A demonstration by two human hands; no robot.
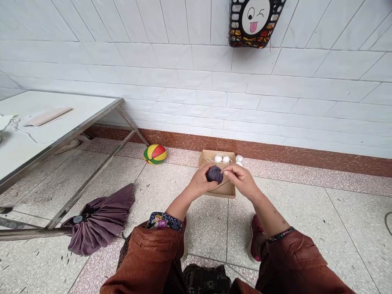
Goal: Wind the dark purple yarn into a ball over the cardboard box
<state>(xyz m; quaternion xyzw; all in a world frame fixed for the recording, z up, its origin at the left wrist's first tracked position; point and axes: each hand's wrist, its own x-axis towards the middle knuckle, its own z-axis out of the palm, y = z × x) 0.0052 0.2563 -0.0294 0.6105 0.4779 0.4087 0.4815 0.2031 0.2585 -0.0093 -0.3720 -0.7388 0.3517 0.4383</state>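
Note:
A ball of dark purple yarn (214, 174) rests in my left hand (200, 181), whose fingers and thumb curl round it from the left. My right hand (240, 179) is closed in a pinch just right of the ball, apparently on the ball's yarn strand. A dark strand hangs in a curve below both hands. Beneath them on the floor lies a shallow cardboard box (225, 189), partly hidden by my hands. At its far end sit small white yarn balls (218, 158) with loose white strands.
More white yarn (239, 159) lies right of the box. A colourful ball (155, 154) rests by the wall. To the left stand a metal-framed table (92, 107) and a folded purple umbrella (101, 220). A black basket (234, 41) hangs on the tiled wall.

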